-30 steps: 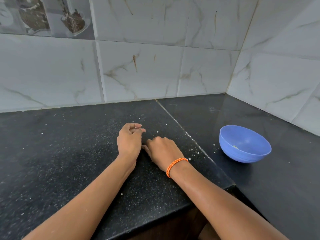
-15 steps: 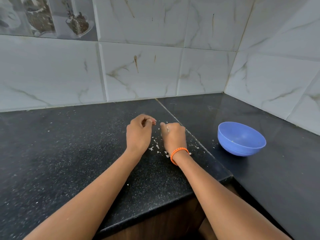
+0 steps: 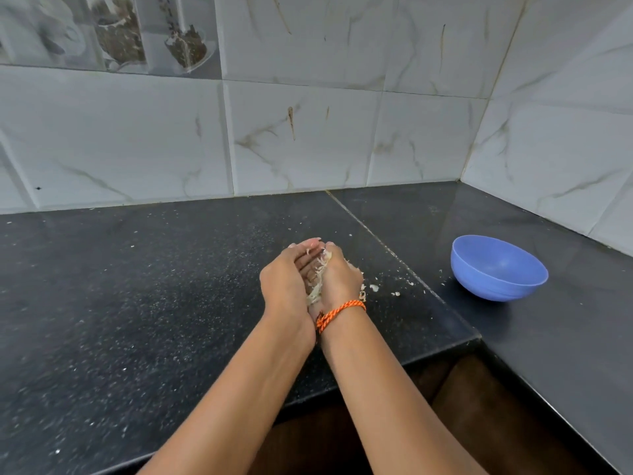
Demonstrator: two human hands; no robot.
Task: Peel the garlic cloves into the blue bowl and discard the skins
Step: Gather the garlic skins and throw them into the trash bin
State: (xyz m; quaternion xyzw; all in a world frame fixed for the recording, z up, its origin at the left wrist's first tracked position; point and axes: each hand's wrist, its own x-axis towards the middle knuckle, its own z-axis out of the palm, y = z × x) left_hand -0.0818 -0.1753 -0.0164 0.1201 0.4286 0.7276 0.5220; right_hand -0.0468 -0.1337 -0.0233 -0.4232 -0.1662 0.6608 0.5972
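Skins [image 3: 317,281] cupped between both hands (bowl [image 3: 498,269] well right).

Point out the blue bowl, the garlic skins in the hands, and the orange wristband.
blue bowl [image 3: 493,286]: head view, outer front wall.
garlic skins [image 3: 317,284]: head view, clump between the palms.
orange wristband [image 3: 342,310]: head view, cord across the right wrist.

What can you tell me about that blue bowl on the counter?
The blue bowl is round, smooth and matte, plastic by the look of it, standing upright on the dark counter near the tiled corner. It sits to the right of both hands, apart from them; nothing touches it but the counter. The part of its inside that shows looks bare.
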